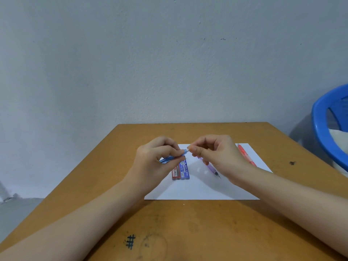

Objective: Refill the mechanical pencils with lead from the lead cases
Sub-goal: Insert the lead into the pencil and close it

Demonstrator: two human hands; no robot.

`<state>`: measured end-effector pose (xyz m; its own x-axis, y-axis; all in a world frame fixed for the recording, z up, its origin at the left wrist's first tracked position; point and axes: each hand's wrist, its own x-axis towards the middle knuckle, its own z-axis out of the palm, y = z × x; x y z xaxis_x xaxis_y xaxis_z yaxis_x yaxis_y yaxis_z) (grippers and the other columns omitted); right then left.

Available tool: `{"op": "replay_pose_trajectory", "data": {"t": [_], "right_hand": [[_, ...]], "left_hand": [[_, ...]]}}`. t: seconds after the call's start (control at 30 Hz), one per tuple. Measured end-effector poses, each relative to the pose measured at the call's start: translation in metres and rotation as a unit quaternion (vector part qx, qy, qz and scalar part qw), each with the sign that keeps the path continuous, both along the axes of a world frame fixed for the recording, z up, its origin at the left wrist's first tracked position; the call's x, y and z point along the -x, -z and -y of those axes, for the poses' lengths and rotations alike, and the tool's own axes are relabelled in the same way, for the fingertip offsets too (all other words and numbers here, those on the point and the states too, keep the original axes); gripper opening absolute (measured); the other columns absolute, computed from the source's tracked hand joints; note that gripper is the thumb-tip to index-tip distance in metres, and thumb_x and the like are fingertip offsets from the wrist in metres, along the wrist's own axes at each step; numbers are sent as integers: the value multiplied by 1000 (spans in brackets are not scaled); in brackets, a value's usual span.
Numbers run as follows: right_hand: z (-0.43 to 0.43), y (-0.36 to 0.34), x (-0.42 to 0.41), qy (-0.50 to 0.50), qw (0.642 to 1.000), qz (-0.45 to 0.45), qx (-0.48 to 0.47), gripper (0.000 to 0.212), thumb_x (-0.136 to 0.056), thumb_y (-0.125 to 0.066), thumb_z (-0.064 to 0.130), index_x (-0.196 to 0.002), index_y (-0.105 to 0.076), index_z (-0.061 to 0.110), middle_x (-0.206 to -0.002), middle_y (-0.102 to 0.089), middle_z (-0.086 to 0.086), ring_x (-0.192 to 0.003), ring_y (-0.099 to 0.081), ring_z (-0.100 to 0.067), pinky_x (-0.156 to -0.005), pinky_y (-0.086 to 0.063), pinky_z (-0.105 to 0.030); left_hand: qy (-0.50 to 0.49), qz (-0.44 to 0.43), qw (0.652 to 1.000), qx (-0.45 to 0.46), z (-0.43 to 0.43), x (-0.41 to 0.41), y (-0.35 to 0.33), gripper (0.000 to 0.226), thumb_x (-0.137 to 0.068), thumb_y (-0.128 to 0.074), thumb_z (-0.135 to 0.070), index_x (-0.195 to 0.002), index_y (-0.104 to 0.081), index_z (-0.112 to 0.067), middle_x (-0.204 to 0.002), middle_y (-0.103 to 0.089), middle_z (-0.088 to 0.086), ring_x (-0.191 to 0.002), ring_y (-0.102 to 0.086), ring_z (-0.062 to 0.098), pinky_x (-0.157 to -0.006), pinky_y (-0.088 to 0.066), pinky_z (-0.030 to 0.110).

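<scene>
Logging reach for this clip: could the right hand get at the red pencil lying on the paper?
Probably yes: the red pencil lies uncovered just beyond the right hand, though that hand must first release the blue pencil end it pinches.

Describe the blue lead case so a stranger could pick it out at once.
On the wooden table lies a white sheet. On its left part, just nearer than the left hand holding a blue pencil, two lead cases lie side by side. The blue case is the right one, lettered PENCIL LEAD in white; its neighbour is the red case.
</scene>
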<state>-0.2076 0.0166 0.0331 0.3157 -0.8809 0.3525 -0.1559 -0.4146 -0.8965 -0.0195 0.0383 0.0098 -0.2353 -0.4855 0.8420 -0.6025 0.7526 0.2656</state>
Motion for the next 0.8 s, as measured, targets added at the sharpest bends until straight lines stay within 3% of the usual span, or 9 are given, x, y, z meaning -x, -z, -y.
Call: {"op": "replay_pose_trajectory", "data": {"t": [0.1,0.2,0.4,0.57,0.67,0.8], "right_hand": [[1,1,0,-1,999,-14,39,8,-79,-72,7,-79,-74,15,-67,-68,12,-63,-55,3,-60,-42,-14],[0,2,0,-4,998,-20,56,13,-79,-73,6,-78,-74,19,-65,-67,16,-59,-54,5,-58,-39,-9],[-2,2,-2,-27,999,23,15,13,-80,-71,5,-83,-73,18,-67,-68,12,-55,-53,3,-52,-43,-21],[1,3,-2,-39,998,53,-21,10,-80,-70,5,-83,-74,14,-67,-68,5,-61,-55,-5,-53,-44,-24],[4,0,-1,-28,995,85,-42,7,-84,-66,5,-84,-71,9,-69,-67,0,-65,-57,-11,-55,-45,-25],[11,-8,1,-9,978,181,-102,10,-92,-55,8,-89,-64,9,-91,-71,-13,-80,-66,-22,-60,-50,-28]], "left_hand": [[37,-85,994,-60,-1,4,4,8,-71,-76,-10,-78,-75,-5,-82,-64,-4,-72,-61,5,-66,-53,17],[48,-105,991,-72,-1,5,4,9,-71,-76,-10,-79,-75,-6,-82,-65,-4,-72,-63,7,-67,-56,21],[16,-91,995,-30,-2,6,2,10,-72,-76,-11,-78,-73,-4,-83,-64,-3,-74,-64,7,-65,-56,24],[8,-71,997,-22,-4,7,1,10,-73,-75,-9,-81,-72,-3,-87,-64,-1,-78,-63,6,-67,-56,25],[2,-55,997,-55,-6,7,-1,24,-74,-75,-8,-97,-74,-12,-94,-64,-2,-84,-62,6,-72,-55,20],[-40,-42,987,-148,-9,7,-6,41,-78,-75,-4,-113,-68,-23,-96,-66,-11,-86,-61,2,-69,-51,13]]}}
